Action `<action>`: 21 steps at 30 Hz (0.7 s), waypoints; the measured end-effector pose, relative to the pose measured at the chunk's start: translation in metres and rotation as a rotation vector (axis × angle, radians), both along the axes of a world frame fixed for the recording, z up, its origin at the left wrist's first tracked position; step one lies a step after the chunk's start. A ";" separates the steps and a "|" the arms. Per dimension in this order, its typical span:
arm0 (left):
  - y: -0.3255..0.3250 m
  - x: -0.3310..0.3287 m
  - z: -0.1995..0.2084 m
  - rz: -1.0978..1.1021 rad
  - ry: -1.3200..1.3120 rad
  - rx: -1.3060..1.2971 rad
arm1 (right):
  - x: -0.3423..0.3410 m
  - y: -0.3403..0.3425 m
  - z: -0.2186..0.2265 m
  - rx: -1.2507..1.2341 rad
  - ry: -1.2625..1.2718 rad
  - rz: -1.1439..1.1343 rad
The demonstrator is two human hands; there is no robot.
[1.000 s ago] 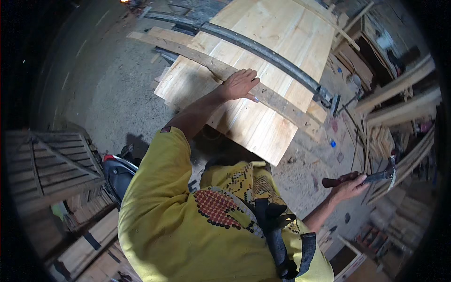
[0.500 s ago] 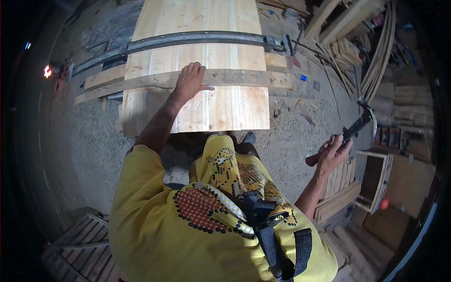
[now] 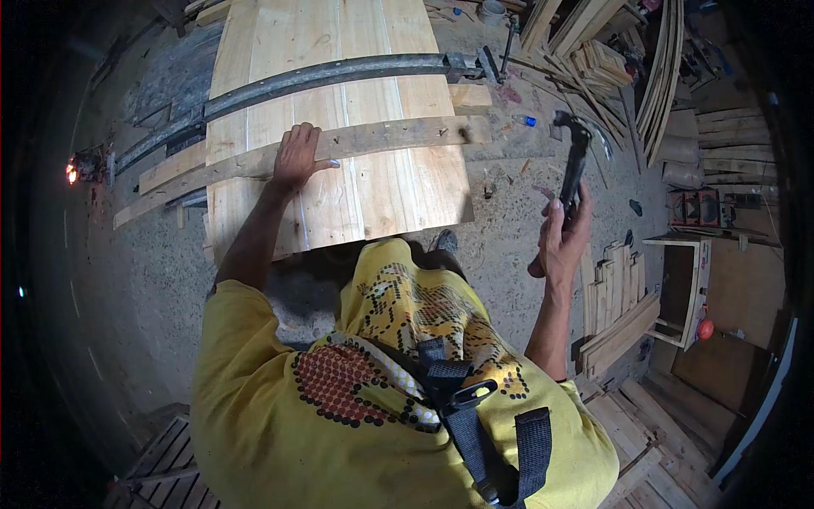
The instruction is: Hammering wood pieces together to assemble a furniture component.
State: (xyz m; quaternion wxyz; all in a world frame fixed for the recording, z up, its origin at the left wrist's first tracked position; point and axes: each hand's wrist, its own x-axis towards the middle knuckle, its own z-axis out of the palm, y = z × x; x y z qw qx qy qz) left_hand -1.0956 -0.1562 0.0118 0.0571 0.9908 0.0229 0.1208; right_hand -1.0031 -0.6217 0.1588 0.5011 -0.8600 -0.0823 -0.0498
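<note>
A claw hammer stands head-up in my right hand, which is closed round its handle, off to the right of the bench work. My left hand lies on a narrow wooden batten, fingers stretched out and thumb apart. That batten crosses a wide panel of pale boards laid edge to edge. Small dark nails appear to stick up from the batten to the right of my left hand. Beyond it, a long metal bar clamp spans the panel, its screw end at the right.
Bundled wood strips lean at the far right. Stacked planks and an open wooden cabinet frame stand near my right arm. A blue object lies on the concrete floor. A small fire glows at far left.
The hammer has swung inward and is now more upright, its head nearer the panel. My left hand stays on the batten. The whole view has shifted and turned slightly.
</note>
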 end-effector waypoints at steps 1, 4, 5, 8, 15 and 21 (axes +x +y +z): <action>0.003 0.000 -0.001 -0.003 0.003 -0.001 | 0.000 0.009 0.006 -0.023 -0.029 0.035; 0.010 0.005 -0.001 -0.017 0.005 -0.017 | 0.012 0.022 0.004 -0.030 -0.106 0.121; 0.010 0.007 0.000 -0.009 0.011 -0.019 | 0.014 0.027 0.008 -0.041 -0.106 0.146; 0.008 0.009 0.000 0.004 0.015 -0.027 | 0.019 0.040 0.016 -0.069 -0.126 0.168; 0.005 0.008 -0.004 0.005 -0.043 -0.005 | 0.021 0.071 0.045 0.124 -0.230 0.218; 0.007 0.010 -0.006 -0.017 -0.083 0.023 | 0.011 0.091 -0.012 0.165 -0.575 0.127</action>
